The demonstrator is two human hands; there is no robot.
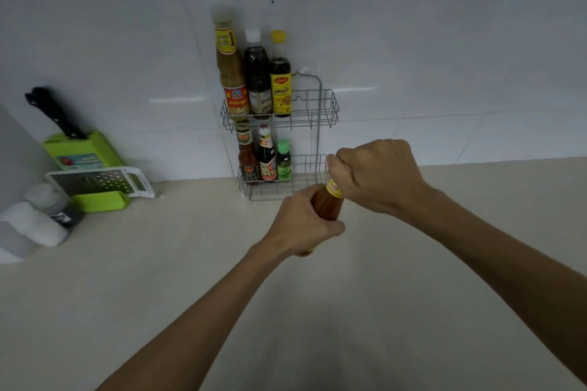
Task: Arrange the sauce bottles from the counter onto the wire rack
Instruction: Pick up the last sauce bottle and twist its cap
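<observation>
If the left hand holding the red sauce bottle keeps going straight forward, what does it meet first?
Probably the lower basket of the wire rack, at its empty right end beside the small green-capped bottle; depth is uncertain.

The wire rack [317, 111] is thin, shiny metal. Behind it, the wall tiles [444, 67] are glossy white and catch the light. The counter [158, 279] looks smooth, matt beige. The grater [101, 182] pairs a perforated metal face with bright green plastic.
</observation>
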